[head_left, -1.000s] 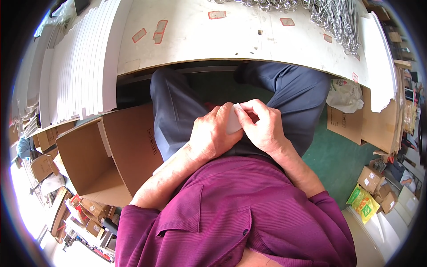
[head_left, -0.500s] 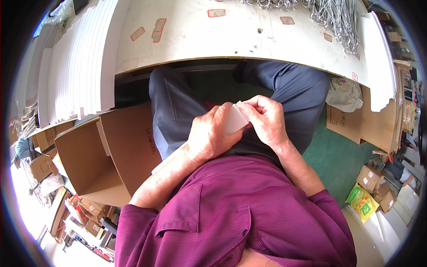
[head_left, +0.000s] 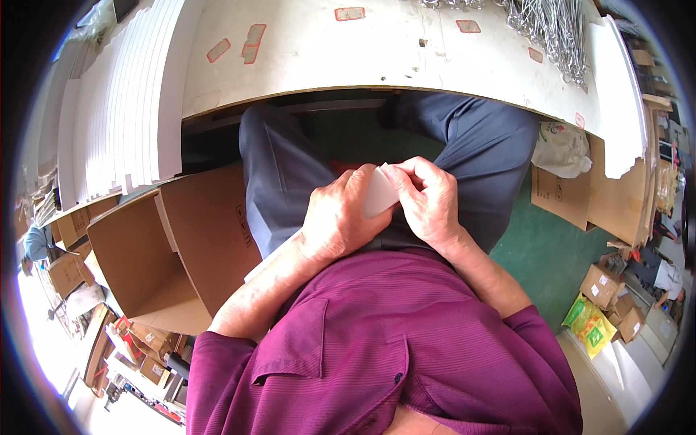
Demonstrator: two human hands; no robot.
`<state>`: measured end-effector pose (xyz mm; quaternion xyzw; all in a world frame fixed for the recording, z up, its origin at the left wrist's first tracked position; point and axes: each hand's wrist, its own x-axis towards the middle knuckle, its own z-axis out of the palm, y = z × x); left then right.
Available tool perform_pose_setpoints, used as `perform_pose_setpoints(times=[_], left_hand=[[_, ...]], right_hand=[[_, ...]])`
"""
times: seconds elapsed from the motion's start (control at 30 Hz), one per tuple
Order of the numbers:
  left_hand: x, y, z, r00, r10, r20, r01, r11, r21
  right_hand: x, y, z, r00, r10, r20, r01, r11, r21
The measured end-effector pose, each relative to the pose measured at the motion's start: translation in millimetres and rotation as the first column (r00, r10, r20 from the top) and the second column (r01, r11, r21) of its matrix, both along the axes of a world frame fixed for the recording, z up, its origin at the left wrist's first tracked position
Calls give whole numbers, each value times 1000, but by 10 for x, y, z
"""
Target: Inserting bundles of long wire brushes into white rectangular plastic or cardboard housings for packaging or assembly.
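Over my lap, between my thighs, I hold a small white flat piece (head_left: 380,194) with a smooth face and straight edges; its exact kind does not show. My left hand (head_left: 335,216) is wrapped round its left side, fingers curled underneath. The thumb and forefinger of my right hand (head_left: 431,205) pinch its upper right corner. The lower part of the white piece is hidden behind my left hand.
A worn white table (head_left: 304,54) runs ahead, bearing metal wire hooks (head_left: 554,36) at the far right. White panels (head_left: 119,109) stand at the left, above an open cardboard box (head_left: 145,268). At right are a white bag (head_left: 562,151), cartons (head_left: 602,285) and a yellow-green bag (head_left: 591,326).
Both hands keep their grip on the white piece; my right fingers have shifted slightly at its corner. At the far right, another person has come further into view.
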<state>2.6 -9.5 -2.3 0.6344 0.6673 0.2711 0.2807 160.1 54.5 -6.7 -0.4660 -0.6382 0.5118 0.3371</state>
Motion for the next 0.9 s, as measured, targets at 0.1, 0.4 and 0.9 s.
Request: perform_pose_setpoints(times=[0.1, 0.4, 0.9], left_hand=[[-7, 8, -23, 1000, 20, -17, -20, 1000, 0], [-42, 9, -66, 999, 39, 14, -40, 997, 71], [-93, 38, -52, 996, 60, 65, -62, 998, 23]], right_hand=[[-19, 14, 17, 996, 52, 71, -55, 998, 37], [-11, -76, -10, 997, 78, 20, -79, 995, 61], [-6, -87, 12, 978, 206, 18, -207, 973, 100]])
